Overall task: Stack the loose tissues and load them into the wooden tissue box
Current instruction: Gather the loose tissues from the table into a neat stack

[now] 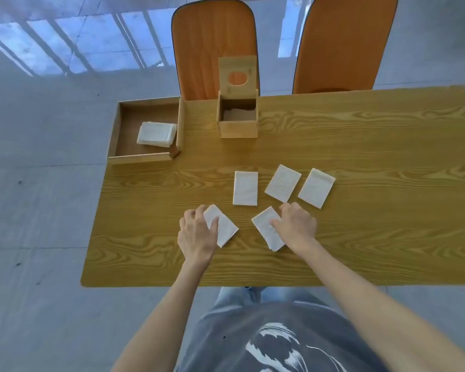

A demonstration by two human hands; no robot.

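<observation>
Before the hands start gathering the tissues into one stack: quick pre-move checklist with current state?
1. Wooden tissue box lid open: ok, it stands raised.
2. Box interior free: cannot tell, something pale shows at the bottom.
3. Left hand on a tissue: ok, fingers rest on it.
4. Right hand on a tissue: ok, flat on its edge.
5. Three other loose tissues apart, none overlapping: ok.
6. Tray stack counted as loose: cannot tell.
</observation>
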